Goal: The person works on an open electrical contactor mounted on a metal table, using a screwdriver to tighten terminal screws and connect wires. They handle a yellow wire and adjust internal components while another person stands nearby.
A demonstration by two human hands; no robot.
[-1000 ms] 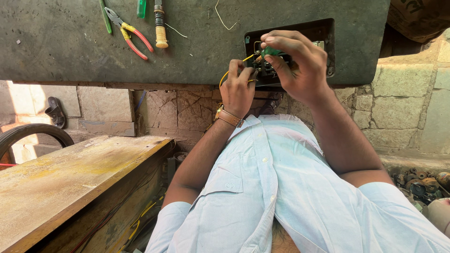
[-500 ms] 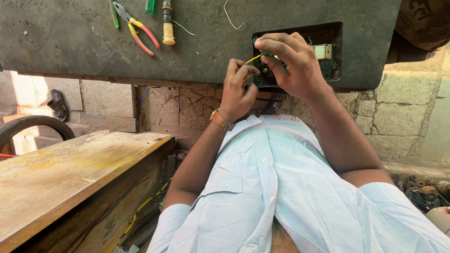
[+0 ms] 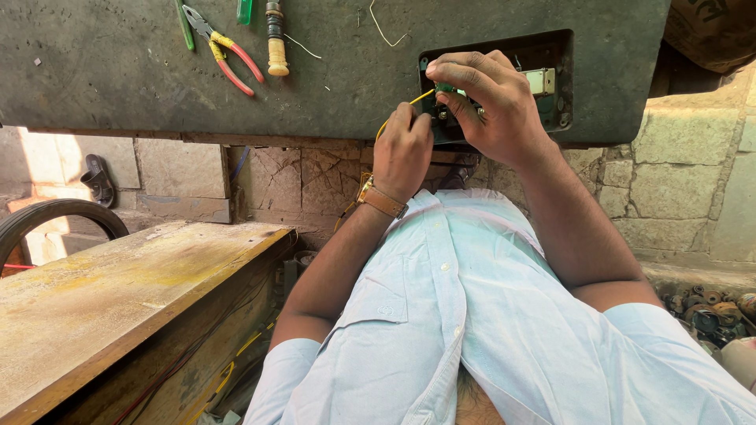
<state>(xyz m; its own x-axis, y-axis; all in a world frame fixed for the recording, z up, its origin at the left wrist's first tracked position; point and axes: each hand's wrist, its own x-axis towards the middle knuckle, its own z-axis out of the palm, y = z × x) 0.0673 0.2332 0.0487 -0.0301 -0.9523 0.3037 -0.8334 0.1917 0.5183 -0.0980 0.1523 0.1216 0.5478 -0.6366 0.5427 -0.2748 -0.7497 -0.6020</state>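
Note:
A dark grey workbench (image 3: 126,71) has a rectangular cut-out (image 3: 551,86) holding an electrical fitting with small terminals. My left hand (image 3: 402,153), with a brown watch strap on its wrist, pinches a yellow wire (image 3: 409,104) at the cut-out's left edge. My right hand (image 3: 492,102) reaches over the opening, its fingers closed on a small green-handled tool (image 3: 446,87) pressed to the fitting. The tool's tip and most of the fitting are hidden under my fingers. My light blue shirt (image 3: 472,315) fills the lower frame.
Pliers with red and yellow handles (image 3: 224,51), a green-handled tool (image 3: 245,11) and a wooden-handled screwdriver (image 3: 275,39) lie on the bench's far left. A wooden plank table (image 3: 102,291) stands at left, a tyre (image 3: 47,220) beyond it, stone blocks (image 3: 693,197) right.
The view has shifted slightly to the right. Both hands stay at the cut-out, with my left hand now a little lower on the yellow wire.

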